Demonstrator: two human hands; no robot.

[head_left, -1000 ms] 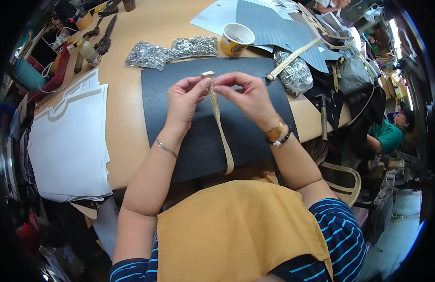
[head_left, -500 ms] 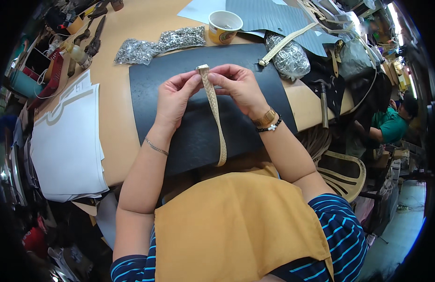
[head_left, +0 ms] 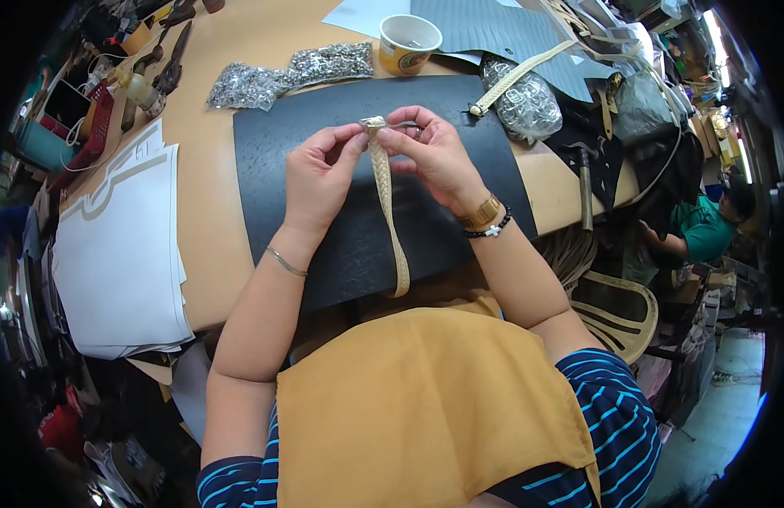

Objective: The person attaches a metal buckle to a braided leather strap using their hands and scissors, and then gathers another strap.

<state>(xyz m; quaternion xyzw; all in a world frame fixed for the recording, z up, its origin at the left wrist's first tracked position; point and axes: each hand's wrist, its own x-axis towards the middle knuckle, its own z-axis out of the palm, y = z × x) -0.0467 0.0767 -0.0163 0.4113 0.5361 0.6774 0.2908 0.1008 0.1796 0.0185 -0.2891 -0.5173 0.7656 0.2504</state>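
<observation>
Both hands, L (head_left: 317, 173) & R (head_left: 434, 152), pinch braided tan strap (head_left: 390, 212) top over black mat (head_left: 324, 144).

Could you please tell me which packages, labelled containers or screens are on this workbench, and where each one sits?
Round paper cup with a yellow printed band: far edge, beyond the black mat.
Clear plastic bags of small silver metal parts: left of the cup.
Clear bag of metal rings: right of the cup.
No screens visible.

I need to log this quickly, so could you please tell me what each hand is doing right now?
Left hand: closed, pinching the top of the tan braided leather strap.
Right hand: closed on the same strap end.
</observation>
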